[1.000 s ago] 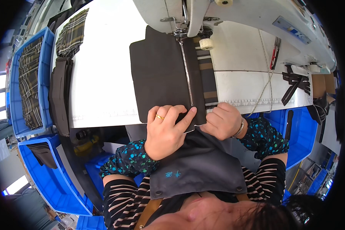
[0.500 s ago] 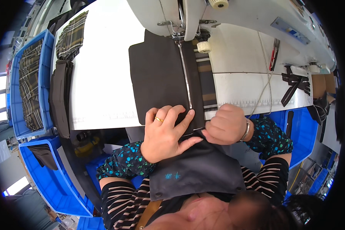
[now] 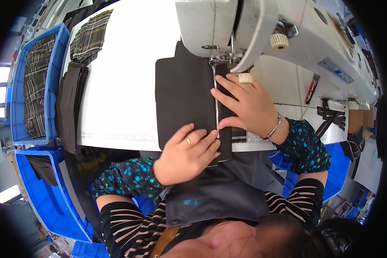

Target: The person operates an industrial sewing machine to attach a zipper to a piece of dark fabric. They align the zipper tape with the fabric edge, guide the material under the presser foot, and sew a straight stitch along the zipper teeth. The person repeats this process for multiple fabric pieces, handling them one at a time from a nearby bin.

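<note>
A dark brown fabric piece (image 3: 182,99) with a long zipper (image 3: 215,81) lies on the white worktable (image 3: 120,86) under the sewing machine's needle area (image 3: 219,58). My right hand (image 3: 245,103) is open, fingers spread along the zipper just right of it, thumb near its lower part. My left hand (image 3: 189,152), with a gold ring, rests open on the fabric's lower edge, fingertips slightly bent at the zipper's bottom end; its thumb is hidden. Part of a striped fabric (image 3: 238,138) shows beneath the brown piece at the right, mostly covered by my right hand.
Plaid fabric (image 3: 89,34) and dark cut pieces (image 3: 71,107) are piled along the table's left. Blue bins (image 3: 51,206) flank the table, one holding plaid fabric (image 3: 38,86). A red-and-black tool (image 3: 311,88) and dark zippers (image 3: 331,116) lie at the right.
My right hand has risen from the lower edge and spread out along the zipper, from curled fingers to open. The view has shifted, and the machine sits lower in it.
</note>
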Action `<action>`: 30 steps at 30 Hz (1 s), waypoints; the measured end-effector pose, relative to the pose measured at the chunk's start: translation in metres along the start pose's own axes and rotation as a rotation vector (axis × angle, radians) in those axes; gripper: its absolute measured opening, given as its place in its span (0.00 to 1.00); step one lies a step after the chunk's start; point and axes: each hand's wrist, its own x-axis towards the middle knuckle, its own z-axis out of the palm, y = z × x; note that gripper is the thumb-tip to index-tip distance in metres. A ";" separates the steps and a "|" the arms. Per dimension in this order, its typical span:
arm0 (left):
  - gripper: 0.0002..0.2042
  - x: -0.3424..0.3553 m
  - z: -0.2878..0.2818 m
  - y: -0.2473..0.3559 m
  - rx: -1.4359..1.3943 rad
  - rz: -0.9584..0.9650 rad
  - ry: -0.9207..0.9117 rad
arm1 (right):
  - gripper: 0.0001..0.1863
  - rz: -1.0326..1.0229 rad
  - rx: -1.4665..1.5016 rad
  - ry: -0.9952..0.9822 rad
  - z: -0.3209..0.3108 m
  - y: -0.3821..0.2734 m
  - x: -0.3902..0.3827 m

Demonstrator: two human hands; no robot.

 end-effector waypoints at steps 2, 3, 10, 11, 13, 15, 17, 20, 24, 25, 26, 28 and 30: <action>0.19 0.010 -0.002 -0.024 -0.041 -0.007 0.057 | 0.43 -0.005 -0.010 -0.005 0.002 0.000 0.000; 0.25 0.019 -0.006 -0.036 -0.021 -0.040 0.023 | 0.43 -0.005 -0.012 -0.010 0.001 0.000 0.001; 0.48 0.056 0.006 -0.077 0.028 -0.115 -0.111 | 0.46 0.012 -0.074 -0.120 -0.005 0.000 0.004; 0.49 0.056 0.007 -0.077 0.061 -0.110 -0.136 | 0.46 0.030 -0.064 -0.132 -0.004 -0.001 0.002; 0.49 0.056 0.006 -0.077 0.040 -0.126 -0.146 | 0.46 0.051 -0.068 -0.170 -0.008 -0.003 0.003; 0.49 0.056 0.006 -0.076 0.026 -0.143 -0.154 | 0.45 0.042 -0.081 -0.148 -0.009 -0.004 0.003; 0.49 0.056 0.007 -0.075 0.017 -0.155 -0.158 | 0.41 0.076 -0.085 -0.161 -0.031 -0.010 -0.014; 0.50 0.054 0.009 -0.076 0.005 -0.162 -0.132 | 0.31 0.223 -0.344 -0.156 -0.125 -0.009 -0.035; 0.50 0.054 0.011 -0.073 0.050 -0.171 -0.121 | 0.32 0.674 -0.720 0.529 -0.271 0.155 -0.161; 0.50 0.057 0.012 -0.072 0.064 -0.167 -0.134 | 0.32 0.834 -0.743 0.615 -0.296 0.211 -0.210; 0.50 0.060 0.014 -0.072 0.064 -0.154 -0.138 | 0.32 0.999 -0.717 0.656 -0.329 0.264 -0.262; 0.50 0.056 0.018 -0.077 0.035 -0.141 -0.107 | 0.32 1.247 -0.479 0.721 -0.377 0.318 -0.326; 0.50 0.048 0.019 -0.081 0.016 -0.148 -0.067 | 0.33 1.302 -0.070 0.896 -0.388 0.331 -0.346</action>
